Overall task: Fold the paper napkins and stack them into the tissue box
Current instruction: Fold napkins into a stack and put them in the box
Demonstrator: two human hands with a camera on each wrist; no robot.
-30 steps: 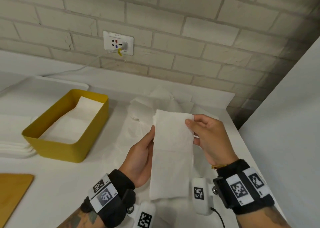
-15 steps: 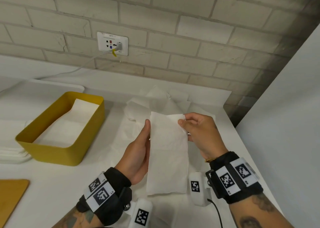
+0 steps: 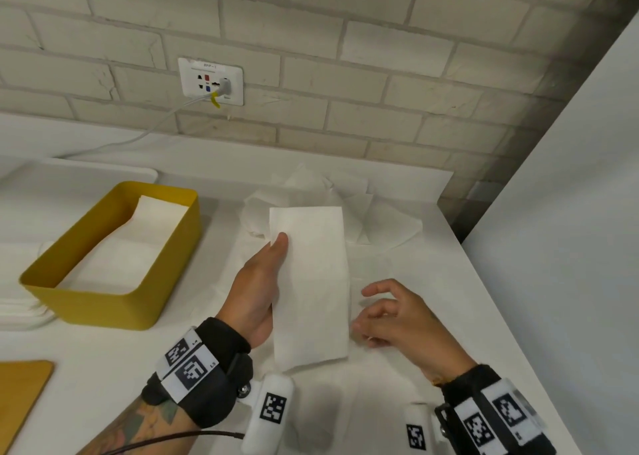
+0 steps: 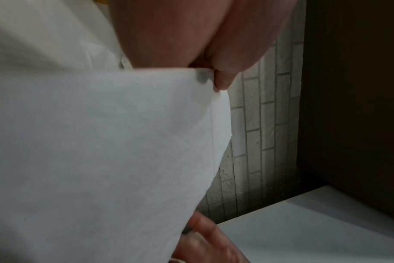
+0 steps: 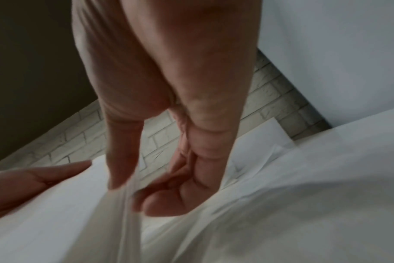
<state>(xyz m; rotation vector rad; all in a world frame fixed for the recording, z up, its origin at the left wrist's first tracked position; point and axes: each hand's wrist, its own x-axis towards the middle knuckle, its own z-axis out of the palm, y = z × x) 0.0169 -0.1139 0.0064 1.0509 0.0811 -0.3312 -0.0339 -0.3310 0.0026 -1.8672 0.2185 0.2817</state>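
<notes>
Napkin (image 3: 309, 281), folded long, now held by the left hand (image 3: 257, 288) alone; the right hand (image 3: 394, 316) has let go (fingers loosely curled, empty), so boxing (image 3: 114, 302) likely follows.

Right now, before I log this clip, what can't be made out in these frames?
- Left hand grip: head view shows only the thumb on the folded napkin; the fingers lie behind it.
- Right hand: right wrist view is motion-blurred, so whether it pinches a sheet is unclear.
- Yellow box: how many napkins it holds is unclear.
- Wooden board: cut off by the frame edge.
</notes>
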